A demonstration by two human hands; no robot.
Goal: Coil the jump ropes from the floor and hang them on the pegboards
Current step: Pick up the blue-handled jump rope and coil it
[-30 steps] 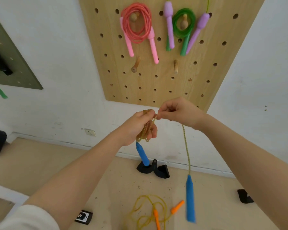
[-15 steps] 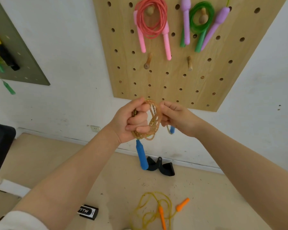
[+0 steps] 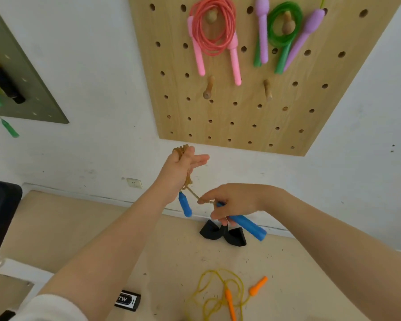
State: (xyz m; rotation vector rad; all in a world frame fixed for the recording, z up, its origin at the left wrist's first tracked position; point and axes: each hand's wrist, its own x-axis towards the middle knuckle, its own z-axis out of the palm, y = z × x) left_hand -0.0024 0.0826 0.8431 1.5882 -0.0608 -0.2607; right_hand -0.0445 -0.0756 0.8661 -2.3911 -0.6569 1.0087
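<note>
My left hand (image 3: 180, 167) is raised in front of the wall with a tan rope coil (image 3: 187, 179) looped around it, fingers stretched out. One blue handle (image 3: 185, 206) dangles below that hand. My right hand (image 3: 232, 202) is lower and to the right; it grips the other blue handle (image 3: 248, 227) and pinches the rope end. On the floor lies a loose yellow rope (image 3: 214, 295) with orange handles (image 3: 257, 286). The wooden pegboard (image 3: 241, 117) above carries a pink coiled rope (image 3: 214, 31) and a green coiled rope (image 3: 285, 31), plus two bare pegs (image 3: 208, 89).
A grey-green pegboard (image 3: 21, 77) with a hanging green-handled rope (image 3: 9, 130) is at the left. Black wedge-shaped objects (image 3: 222, 235) sit on the floor by the wall. A small black box (image 3: 127, 300) lies near my left arm. A dark object edges the left side.
My right hand dropped from beside the coil down and right, now holding the second blue handle. My left hand rose and opened its fingers with the coil around it.
</note>
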